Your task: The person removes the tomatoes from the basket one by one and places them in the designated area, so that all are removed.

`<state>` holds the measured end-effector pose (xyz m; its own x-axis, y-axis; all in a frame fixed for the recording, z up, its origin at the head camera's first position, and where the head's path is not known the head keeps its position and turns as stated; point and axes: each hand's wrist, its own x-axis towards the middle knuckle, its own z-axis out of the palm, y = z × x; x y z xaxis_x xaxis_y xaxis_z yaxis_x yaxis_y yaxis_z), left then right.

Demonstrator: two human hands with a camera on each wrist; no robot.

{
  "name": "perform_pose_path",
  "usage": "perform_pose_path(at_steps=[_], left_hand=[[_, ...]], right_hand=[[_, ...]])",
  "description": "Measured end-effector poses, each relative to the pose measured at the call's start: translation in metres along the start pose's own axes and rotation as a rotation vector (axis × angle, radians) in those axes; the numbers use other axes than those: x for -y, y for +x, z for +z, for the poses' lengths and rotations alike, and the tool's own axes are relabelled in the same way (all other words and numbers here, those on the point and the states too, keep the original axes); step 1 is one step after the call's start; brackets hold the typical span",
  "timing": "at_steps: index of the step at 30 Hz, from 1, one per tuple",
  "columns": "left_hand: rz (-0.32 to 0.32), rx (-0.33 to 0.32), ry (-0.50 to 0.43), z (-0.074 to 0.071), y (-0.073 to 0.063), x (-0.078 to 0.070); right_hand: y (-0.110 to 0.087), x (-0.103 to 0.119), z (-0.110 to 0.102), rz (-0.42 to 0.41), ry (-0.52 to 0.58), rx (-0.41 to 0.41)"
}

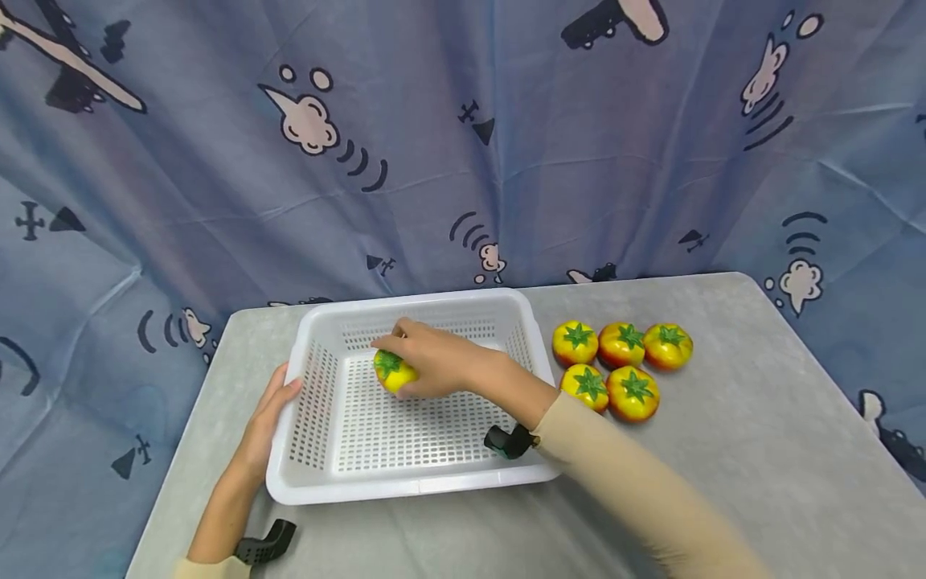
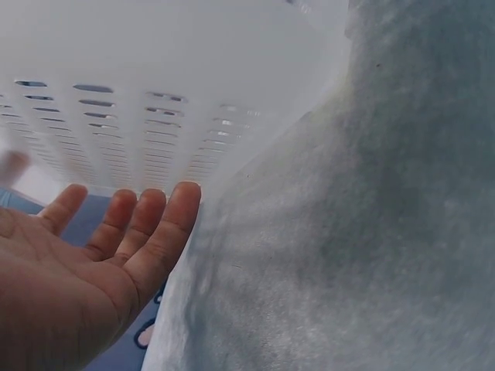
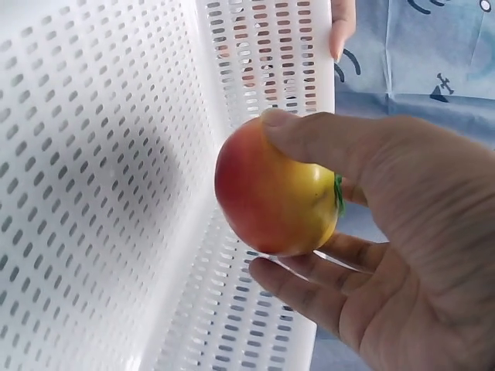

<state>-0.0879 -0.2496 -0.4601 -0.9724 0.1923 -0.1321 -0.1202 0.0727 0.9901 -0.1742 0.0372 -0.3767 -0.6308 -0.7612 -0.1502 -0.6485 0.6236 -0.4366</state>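
A tomato (image 1: 394, 372), yellow and red with a green star-shaped top, is held in my right hand (image 1: 443, 362) over the inside of a white perforated plastic basket (image 1: 415, 486). In the right wrist view, the thumb presses one side of the tomato (image 3: 271, 193) and the fingers curl around the other. My left hand (image 1: 264, 418) is at the basket's left side, thumb near the rim. The left wrist view shows its fingers (image 2: 166, 228) fairly straight, their tips at the outer perforated wall. Several similar tomatoes (image 1: 633, 394) sit grouped right of the basket.
The basket stands on a grey table (image 1: 760, 450). A blue patterned curtain (image 1: 434, 161) hangs behind the table and down its sides. Black wrist-worn devices sit at the right wrist (image 1: 510, 441) and left wrist (image 1: 266, 544).
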Motion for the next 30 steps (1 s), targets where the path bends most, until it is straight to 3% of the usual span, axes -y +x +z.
perform_pose_path(at_steps=[30], left_hand=[[-0.004, -0.014, 0.007, 0.0, 0.0, 0.0]], right_hand=[[-0.058, 0.002, -0.022, -0.037, 0.025, -0.169]])
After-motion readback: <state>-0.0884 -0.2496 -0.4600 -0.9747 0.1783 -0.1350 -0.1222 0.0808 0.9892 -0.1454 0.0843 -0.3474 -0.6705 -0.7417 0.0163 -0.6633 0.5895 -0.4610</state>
